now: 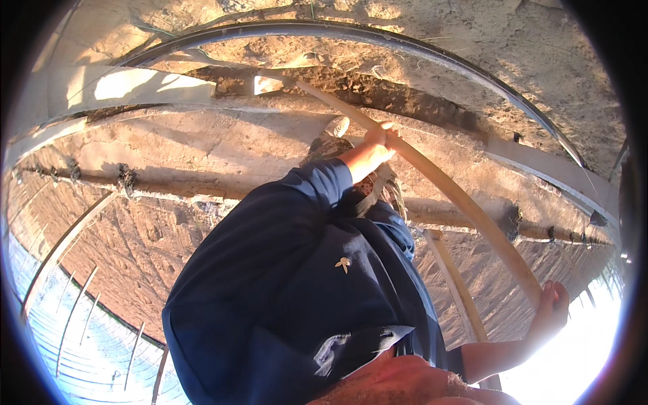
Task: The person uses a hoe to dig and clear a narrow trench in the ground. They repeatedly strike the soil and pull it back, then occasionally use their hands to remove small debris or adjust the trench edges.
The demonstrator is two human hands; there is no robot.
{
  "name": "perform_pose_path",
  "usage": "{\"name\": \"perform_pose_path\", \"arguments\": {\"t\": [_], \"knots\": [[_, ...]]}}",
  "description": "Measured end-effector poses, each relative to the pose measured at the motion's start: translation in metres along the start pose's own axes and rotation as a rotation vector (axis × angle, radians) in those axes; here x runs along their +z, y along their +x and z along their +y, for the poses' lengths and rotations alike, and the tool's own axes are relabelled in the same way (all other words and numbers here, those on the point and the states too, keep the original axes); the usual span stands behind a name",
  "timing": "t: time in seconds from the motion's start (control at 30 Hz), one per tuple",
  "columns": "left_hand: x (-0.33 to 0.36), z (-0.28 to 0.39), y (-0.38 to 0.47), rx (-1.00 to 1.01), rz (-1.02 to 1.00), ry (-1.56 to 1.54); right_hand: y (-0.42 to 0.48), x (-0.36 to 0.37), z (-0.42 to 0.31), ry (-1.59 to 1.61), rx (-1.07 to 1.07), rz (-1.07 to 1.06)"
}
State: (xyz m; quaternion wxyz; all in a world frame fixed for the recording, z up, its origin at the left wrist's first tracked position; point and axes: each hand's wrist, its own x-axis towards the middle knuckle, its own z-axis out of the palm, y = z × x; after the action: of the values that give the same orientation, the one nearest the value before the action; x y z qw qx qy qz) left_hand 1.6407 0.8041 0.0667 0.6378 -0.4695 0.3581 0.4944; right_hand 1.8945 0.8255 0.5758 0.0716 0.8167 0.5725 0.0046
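Observation:
A long wooden handle point(455, 192) slants across the view, bowed by the lens. My left hand point(380, 139) is closed around it near the middle of the picture. Farther up the shaft, near its other end at the right, my right hand point(553, 304) grips it, partly washed out by glare. The handle's far end reaches a strip of dark, loose soil point(354, 91). A bright, pale patch point(268, 85) lies at that end; whether it is a metal blade I cannot tell. My shoe point(338, 126) stands on the bare ground beside the strip.
A dark pipe or hose point(314, 28) arcs across the ground ahead. Pale flat edging point(131, 88) borders the soil strip at left, with more edging point(547, 169) at right. Behind me are a low horizontal rail point(172, 182), a wooden post point(455, 288) and a ribbed greenhouse-like cover point(96, 349).

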Motion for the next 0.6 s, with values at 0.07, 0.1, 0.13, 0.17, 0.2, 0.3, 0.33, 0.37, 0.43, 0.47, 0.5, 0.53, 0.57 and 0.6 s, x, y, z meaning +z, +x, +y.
{"name": "perform_pose_path", "arguments": {"t": [0.07,0.1,0.13,0.17,0.2,0.3,0.33,0.37,0.43,0.47,0.5,0.53,0.57,0.6], "knots": [[0.000,0.012,0.001,0.061,0.064,-0.029,-0.012,0.005,0.003,0.072,0.030,0.098],[-0.002,0.009,0.001,0.088,0.055,0.023,-0.012,0.006,0.010,0.106,0.039,0.098],[-0.006,0.004,0.002,0.112,0.045,0.072,-0.008,0.008,0.021,0.135,0.046,0.101],[-0.009,0.000,0.002,0.136,0.033,0.119,-0.005,0.011,0.031,0.165,0.051,0.104],[-0.011,0.001,-0.002,0.113,0.067,0.120,0.000,0.021,0.043,0.220,0.097,0.161],[-0.023,0.006,-0.027,0.158,-0.023,0.112,-0.008,0.052,0.067,0.333,0.225,0.267],[-0.035,0.020,-0.028,0.172,-0.040,0.202,-0.009,0.069,0.067,0.374,0.227,0.258],[-0.045,0.033,-0.027,0.180,-0.057,0.296,-0.013,0.084,0.067,0.411,0.235,0.252],[-0.055,0.053,-0.022,0.266,0.036,0.273,-0.024,0.118,0.065,0.495,0.227,0.225],[-0.081,0.079,0.007,0.256,-0.032,0.244,-0.027,0.125,0.059,0.544,0.202,0.206],[-0.088,0.085,0.019,0.314,0.026,0.376,-0.031,0.131,0.056,0.520,0.185,0.236],[-0.082,0.084,0.017,0.357,0.090,0.521,-0.038,0.135,0.055,0.489,0.183,0.271],[-0.070,0.076,0.021,0.196,0.258,0.269,-0.046,0.138,0.059,0.457,0.185,0.306],[-0.064,0.063,0.028,0.190,0.227,0.315,-0.049,0.133,0.066,0.389,0.216,0.366]]}}
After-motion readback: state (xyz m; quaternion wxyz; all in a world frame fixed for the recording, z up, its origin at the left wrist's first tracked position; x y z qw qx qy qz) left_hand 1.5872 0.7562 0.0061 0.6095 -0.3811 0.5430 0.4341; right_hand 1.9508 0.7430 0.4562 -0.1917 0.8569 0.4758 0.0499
